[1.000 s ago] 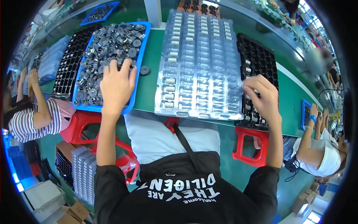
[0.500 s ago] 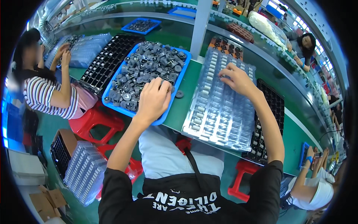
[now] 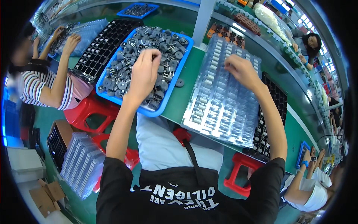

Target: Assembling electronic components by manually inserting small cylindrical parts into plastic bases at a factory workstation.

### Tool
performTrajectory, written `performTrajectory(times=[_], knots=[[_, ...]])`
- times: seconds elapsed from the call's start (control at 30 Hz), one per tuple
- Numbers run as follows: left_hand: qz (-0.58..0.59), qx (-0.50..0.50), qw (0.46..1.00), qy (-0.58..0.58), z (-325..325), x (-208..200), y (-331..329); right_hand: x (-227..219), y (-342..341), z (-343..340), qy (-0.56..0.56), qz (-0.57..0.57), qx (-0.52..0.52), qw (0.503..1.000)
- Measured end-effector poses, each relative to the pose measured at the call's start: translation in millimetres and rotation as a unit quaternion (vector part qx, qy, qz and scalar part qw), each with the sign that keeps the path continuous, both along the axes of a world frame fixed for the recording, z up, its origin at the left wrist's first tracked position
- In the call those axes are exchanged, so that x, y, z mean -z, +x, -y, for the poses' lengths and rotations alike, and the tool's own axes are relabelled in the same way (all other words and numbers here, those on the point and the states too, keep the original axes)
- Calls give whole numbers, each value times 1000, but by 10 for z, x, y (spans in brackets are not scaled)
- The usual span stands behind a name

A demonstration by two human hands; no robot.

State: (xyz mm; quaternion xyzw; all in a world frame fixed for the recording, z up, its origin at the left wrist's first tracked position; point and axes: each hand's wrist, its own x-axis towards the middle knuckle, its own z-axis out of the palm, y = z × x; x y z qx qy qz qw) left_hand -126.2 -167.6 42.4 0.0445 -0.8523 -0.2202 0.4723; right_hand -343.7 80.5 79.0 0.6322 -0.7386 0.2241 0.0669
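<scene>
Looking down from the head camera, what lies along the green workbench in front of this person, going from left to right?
Black gridded tray → blue plastic tray heaped with small grey round parts, the left hand reaching into it → one loose dark disc on the green bench → clear plastic blister tray under the right hand → another black gridded tray.

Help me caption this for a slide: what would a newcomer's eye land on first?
Probably the blue tray heaped with small grey round parts, left of centre on the green bench, with the person's left hand down among them. Beside it to the right lies a clear blister tray of pockets, the right hand near its far edge.
</scene>
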Motion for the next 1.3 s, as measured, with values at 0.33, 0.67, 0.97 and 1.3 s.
performTrajectory(times=[0.33,0.67,0.97,1.3], knots=[[20,210,884,418,-386,-327,276,-379,989,-312,-116,376,9,919],[-59,475,697,534,-1374,-518,643,-732,1856,-347,-202,388,-85,895],[-52,512,696,501,-1420,-255,662,-594,1984,-486,-259,359,-78,893],[-65,552,656,510,-1455,-162,569,-635,2066,-575,-221,132,-50,965]])
